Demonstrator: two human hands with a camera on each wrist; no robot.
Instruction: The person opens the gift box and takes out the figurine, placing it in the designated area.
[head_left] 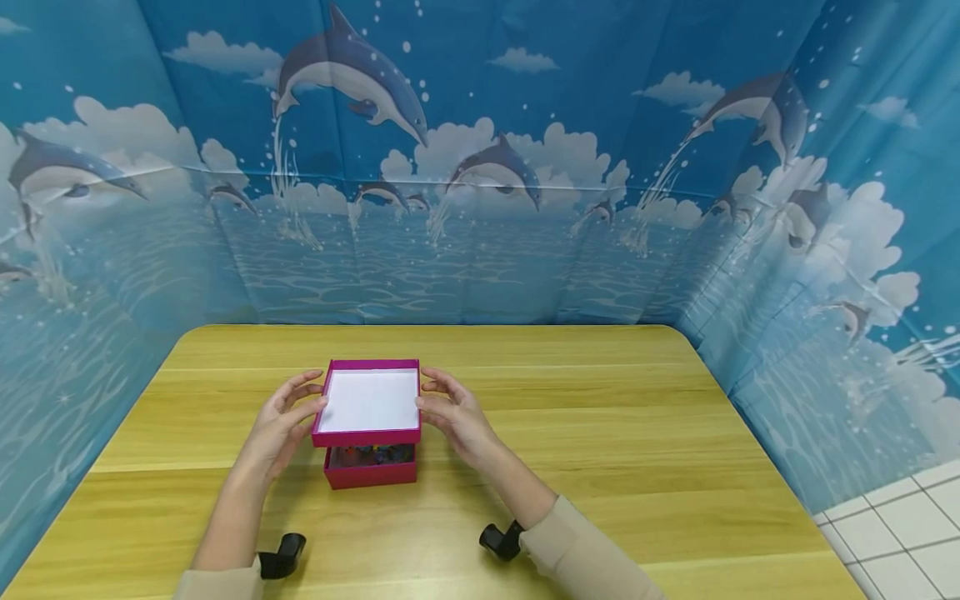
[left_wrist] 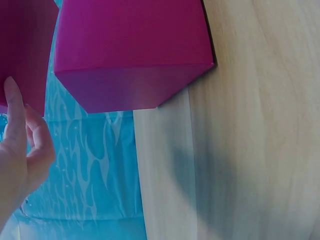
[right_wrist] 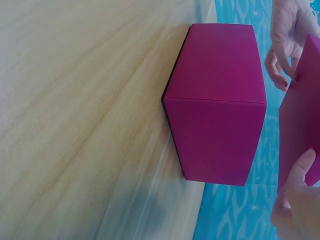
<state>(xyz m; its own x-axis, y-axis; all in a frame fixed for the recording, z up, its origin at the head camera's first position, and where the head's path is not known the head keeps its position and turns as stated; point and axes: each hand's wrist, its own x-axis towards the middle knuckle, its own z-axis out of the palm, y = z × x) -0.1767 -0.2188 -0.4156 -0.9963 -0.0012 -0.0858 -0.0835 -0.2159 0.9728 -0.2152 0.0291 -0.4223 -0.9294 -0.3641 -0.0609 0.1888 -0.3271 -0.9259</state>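
Magenta lid [head_left: 372, 402], white inside facing you, held above the box [head_left: 371, 475] and apart from it; both wrist views show the gap. Your left hand [head_left: 285, 417] pinches its left side, thumb at the rim; your right hand [head_left: 450, 412] pinches the right side likewise. Looks like thin, stiff card: expect it light, a bit slick on the outside, easy to dent. Best hold is mid-side, both sides, light pressure; a hard squeeze could bow the walls. The box stands on the table [head_left: 600, 417], likely heavier given the multicoloured contents [head_left: 375, 455], too small to tell what. If you need the box, take it low by the side walls. Further out, black wrist mounts [head_left: 285, 557] and a dolphin-print curtain [head_left: 480, 258]. No brand, label or writing readable on lid or box.
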